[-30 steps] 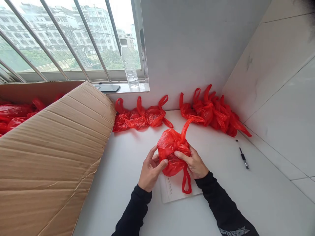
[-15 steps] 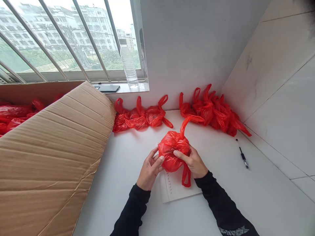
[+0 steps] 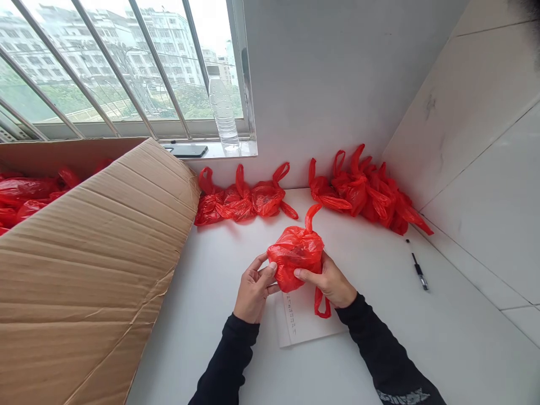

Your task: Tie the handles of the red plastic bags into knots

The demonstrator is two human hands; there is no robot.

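Between my two hands is a red plastic bag, filled and bunched round, with one handle sticking up and another hanging down. My left hand grips its left side, thumb in front and fingers behind. My right hand holds the right side, the thumb pressed on the front and most fingers hidden behind. What is inside the bag cannot be made out. Beneath it lies a sheet of paper with a column of handwritten numbers, partly covered by the bag and my right hand.
A large cardboard box with red bags inside stands at left. Several red bags line the wall, and a heap of more fills the right corner. A pen lies at right. The windowsill holds a bottle and a phone.
The bag has been turned and tilted in my hands; its upper handle now stands shorter and more upright. My right thumb has slid slightly down and left. Both hands keep their hold.
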